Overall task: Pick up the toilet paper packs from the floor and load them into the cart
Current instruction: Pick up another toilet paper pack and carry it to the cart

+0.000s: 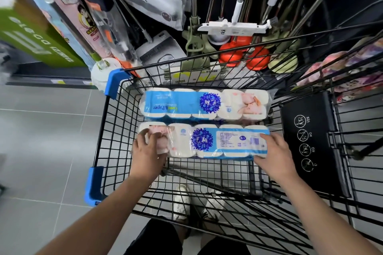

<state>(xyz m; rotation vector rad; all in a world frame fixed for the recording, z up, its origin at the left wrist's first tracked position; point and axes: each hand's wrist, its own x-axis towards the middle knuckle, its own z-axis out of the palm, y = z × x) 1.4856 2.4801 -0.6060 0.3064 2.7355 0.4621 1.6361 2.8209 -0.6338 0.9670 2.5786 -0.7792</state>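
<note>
Store aisle, mops [234, 27] behind the cart [99, 151]. Inside it, near pack [203, 143] lies left-right between both hands: left hand [148, 151] fingers curl over one end, right hand [273, 151] pinches the other. Far pack [203, 103] lies parallel just beyond the fingertips.

The head view looks steeply down, close over the cart [107, 122], facing store shelving [47, 39].

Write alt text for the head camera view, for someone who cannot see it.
A left hand and right hand hold a pack of toilet paper by its ends inside a black wire cart, close beside a second pack lying farther in. Mops and orange plungers stand beyond the cart; grey tiles lie to its left.
</note>
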